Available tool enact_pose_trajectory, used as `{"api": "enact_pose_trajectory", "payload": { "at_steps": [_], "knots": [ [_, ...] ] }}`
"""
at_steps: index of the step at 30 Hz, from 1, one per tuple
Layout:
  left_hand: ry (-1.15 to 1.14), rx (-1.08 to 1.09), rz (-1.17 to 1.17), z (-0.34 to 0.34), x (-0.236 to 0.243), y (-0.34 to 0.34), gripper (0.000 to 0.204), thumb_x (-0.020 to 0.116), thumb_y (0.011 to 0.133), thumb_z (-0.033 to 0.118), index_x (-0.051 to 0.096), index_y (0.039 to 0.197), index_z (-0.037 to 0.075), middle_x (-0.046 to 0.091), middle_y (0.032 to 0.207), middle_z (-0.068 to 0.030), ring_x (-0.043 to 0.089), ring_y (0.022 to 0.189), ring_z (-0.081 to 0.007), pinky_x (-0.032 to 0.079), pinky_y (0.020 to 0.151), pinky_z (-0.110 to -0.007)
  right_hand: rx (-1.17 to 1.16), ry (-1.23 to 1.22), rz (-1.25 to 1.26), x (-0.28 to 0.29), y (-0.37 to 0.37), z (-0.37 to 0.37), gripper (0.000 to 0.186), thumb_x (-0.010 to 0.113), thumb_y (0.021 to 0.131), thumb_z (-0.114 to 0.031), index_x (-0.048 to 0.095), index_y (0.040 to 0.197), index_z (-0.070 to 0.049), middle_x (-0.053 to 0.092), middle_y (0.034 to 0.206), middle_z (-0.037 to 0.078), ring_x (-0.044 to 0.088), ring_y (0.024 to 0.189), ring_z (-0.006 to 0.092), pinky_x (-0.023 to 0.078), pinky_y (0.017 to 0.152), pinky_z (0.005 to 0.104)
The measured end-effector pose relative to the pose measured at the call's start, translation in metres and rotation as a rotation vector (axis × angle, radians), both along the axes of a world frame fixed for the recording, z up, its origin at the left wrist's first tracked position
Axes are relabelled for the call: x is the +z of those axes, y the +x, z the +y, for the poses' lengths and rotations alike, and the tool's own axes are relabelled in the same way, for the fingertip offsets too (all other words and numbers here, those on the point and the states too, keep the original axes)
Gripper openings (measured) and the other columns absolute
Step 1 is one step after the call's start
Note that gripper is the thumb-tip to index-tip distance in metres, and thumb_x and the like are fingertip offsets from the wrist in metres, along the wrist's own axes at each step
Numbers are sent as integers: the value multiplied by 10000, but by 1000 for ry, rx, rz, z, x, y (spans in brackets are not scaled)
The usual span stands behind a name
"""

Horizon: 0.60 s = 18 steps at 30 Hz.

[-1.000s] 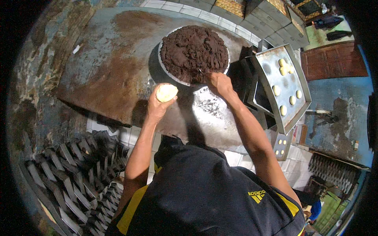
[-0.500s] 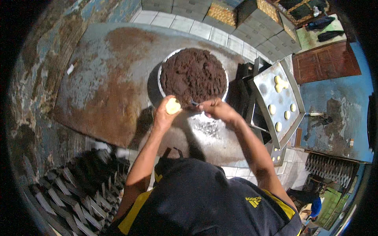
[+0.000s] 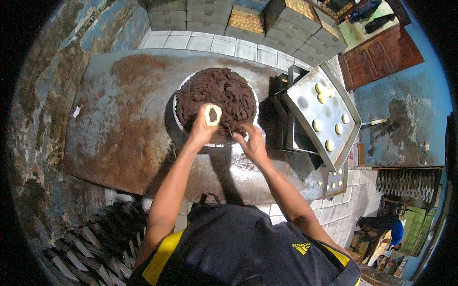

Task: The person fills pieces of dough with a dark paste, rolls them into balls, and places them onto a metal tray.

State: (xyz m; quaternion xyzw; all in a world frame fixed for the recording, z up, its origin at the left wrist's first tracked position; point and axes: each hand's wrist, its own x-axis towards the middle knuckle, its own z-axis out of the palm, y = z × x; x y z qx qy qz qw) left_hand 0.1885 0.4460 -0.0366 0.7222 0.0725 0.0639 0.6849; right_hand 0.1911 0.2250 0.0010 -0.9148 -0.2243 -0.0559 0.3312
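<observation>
My left hand (image 3: 202, 129) is closed around a piece of pale dough (image 3: 207, 110). A lump of dark filling (image 3: 213, 115) sits in the dough's hollow. That hand is over the near left part of a round white bowl (image 3: 176, 112), heaped with dark brown crumbly paste (image 3: 217, 90). Close by, at the bowl's near right rim, is my right hand (image 3: 254, 143), its fingers smeared by motion. Beside its thumb shows a thin metal utensil (image 3: 231, 130), its end against the paste. I cannot tell whether the fingers grip it.
The bowl stands on a worn, stained metal table (image 3: 119, 128). To the right, a tilted tray (image 3: 305, 102) with several pale dough balls (image 3: 317, 125) rests on stacked dark trays (image 3: 286, 119). Metal boxes (image 3: 296, 33) line the far side. Dark metal pieces (image 3: 90, 243) are piled at lower left.
Dark filling now shows in the dough, which was plain before. My left hand has moved over the bowl's paste. My right hand's fingers have loosened from their closed grip on the utensil. The view has shifted.
</observation>
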Motion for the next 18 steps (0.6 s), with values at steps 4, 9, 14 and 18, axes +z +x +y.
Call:
{"api": "enact_pose_trajectory", "payload": {
  "at_steps": [4,9,14,18],
  "knots": [
    [150,-197,41,-65,43,-42,722,770,772,-7,420,1390,123,605,1179,-80,603,1098,-195,507,949,-350,-76,385,413,53,4,2,590,719,897,-131,451,1406,2,716,984,210,703,909,371,562,794,422],
    [68,-151,23,-124,53,-57,542,831,815,108,518,1258,92,644,1007,-31,617,874,-120,538,738,-280,195,157,-105,74,-69,-57,557,547,851,72,476,1389,-54,686,1084,189,619,1069,395,493,928,471],
    [-334,-318,22,-204,80,-85,377,754,925,240,637,1174,-17,685,1066,-92,643,1018,-198,520,874,-314,-124,331,-26,59,-102,-139,565,645,910,-48,414,1423,5,690,1154,160,628,1070,325,420,1051,451],
    [-13,-255,-260,-271,87,-108,380,628,1017,308,706,1136,-45,655,1314,-193,585,1270,-318,450,1047,-408,-302,771,131,47,-132,-185,569,739,880,-78,434,1351,16,655,1127,134,619,998,215,495,951,375]
  ]
}}
